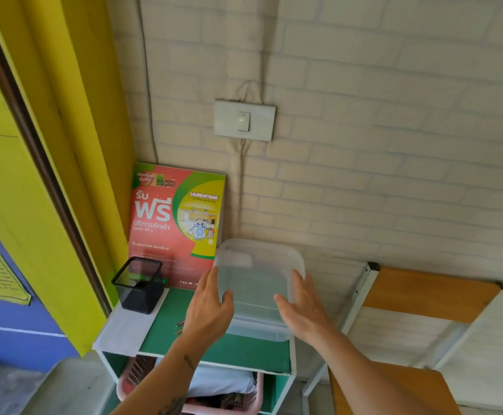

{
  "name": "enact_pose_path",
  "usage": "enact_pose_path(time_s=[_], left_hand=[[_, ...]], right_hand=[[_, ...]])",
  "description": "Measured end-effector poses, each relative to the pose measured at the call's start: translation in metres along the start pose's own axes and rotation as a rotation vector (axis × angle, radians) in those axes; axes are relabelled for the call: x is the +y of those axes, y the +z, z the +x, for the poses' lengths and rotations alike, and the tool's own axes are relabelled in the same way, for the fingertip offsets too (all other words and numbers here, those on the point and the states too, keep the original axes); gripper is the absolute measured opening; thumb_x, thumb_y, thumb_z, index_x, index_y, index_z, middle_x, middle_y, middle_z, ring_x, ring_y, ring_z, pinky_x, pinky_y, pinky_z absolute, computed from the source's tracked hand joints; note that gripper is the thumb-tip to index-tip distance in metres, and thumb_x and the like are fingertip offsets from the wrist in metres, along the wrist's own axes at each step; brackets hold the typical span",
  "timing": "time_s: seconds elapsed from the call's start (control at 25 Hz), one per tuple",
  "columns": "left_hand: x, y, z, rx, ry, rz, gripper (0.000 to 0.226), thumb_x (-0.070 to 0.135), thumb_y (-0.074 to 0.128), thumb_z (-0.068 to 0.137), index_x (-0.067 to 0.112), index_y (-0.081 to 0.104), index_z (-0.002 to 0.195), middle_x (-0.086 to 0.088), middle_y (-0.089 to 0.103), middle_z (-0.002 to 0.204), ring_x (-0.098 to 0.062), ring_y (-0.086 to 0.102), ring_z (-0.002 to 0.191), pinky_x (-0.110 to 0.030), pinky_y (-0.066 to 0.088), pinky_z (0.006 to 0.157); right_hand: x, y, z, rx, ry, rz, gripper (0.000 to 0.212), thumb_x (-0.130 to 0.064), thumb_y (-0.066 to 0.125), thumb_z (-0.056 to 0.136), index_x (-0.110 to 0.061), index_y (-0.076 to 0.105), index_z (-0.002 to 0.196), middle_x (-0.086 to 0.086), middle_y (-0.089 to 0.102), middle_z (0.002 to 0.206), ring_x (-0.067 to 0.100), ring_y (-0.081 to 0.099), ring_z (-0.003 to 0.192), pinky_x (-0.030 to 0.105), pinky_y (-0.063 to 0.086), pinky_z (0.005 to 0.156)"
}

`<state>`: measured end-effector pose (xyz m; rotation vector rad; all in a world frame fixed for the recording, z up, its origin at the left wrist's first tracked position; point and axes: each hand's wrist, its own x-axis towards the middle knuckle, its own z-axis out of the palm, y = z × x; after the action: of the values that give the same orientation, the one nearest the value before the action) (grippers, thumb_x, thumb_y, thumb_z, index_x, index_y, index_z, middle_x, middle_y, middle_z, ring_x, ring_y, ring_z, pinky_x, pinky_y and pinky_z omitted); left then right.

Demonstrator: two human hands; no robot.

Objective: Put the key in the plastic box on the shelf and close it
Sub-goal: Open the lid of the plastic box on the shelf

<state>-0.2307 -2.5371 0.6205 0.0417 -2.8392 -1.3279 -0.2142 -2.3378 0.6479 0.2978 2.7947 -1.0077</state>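
Note:
A translucent plastic box (259,283) with its lid on stands on the green top of the shelf (244,353), against the brick-pattern wall. My left hand (209,304) lies at the box's left edge, fingers stretched along the rim and thumb over the lid. My right hand (299,304) mirrors it at the right edge, palm turned toward the box, fingers spread. Neither hand is closed around anything. No key shows in either hand, and the cloudy plastic hides what is inside the box.
A black mesh pen cup (139,284) stands at the shelf's left. A red and green poster (175,217) leans behind it. Two small brown bits (180,326) lie on the green top. A pink basket (229,393) sits below. An orange-topped metal frame (423,292) stands to the right.

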Motion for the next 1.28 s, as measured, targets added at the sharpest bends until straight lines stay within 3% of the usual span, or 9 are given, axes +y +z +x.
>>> enact_pose_path(time_s=[0.28,0.64,0.92,1.28], left_hand=[[0.015,-0.001,0.005,0.048,-0.073,-0.054,0.061,0.025,0.047,0.093,0.016,0.027,0.151,-0.003,0.029,0.159,-0.023,0.032,0.143,-0.039,0.03,0.114],[0.031,-0.003,-0.001,0.151,-0.038,-0.064,0.06,0.025,0.049,0.093,0.013,0.032,0.148,-0.005,0.033,0.157,-0.026,0.035,0.141,-0.041,0.034,0.114],[0.049,0.006,-0.009,0.203,0.114,0.021,0.057,0.022,0.044,0.093,0.011,0.031,0.147,-0.01,0.03,0.157,-0.028,0.032,0.142,-0.043,0.034,0.114],[0.087,0.054,-0.041,0.187,0.16,0.018,0.058,0.017,0.05,0.092,0.006,0.035,0.147,-0.013,0.03,0.158,-0.029,0.03,0.144,-0.041,0.031,0.114]], right_hand=[[-0.009,-0.004,0.005,0.023,-0.012,0.097,0.074,-0.05,0.05,0.094,-0.035,0.012,0.156,0.007,-0.006,0.166,0.029,0.008,0.152,0.048,0.018,0.118],[-0.011,-0.014,0.009,0.131,-0.071,0.091,0.063,-0.048,0.05,0.094,-0.032,0.029,0.151,0.006,0.004,0.166,0.029,0.014,0.151,0.046,0.022,0.117],[-0.001,-0.021,-0.004,0.202,-0.053,0.103,0.064,-0.045,0.05,0.097,-0.027,0.027,0.154,0.005,0.004,0.166,0.027,0.011,0.151,0.045,0.02,0.118],[0.055,-0.052,-0.036,0.282,0.0,0.149,0.069,-0.046,0.047,0.098,-0.02,0.021,0.156,-0.004,0.005,0.166,0.019,0.008,0.152,0.042,0.016,0.119]])
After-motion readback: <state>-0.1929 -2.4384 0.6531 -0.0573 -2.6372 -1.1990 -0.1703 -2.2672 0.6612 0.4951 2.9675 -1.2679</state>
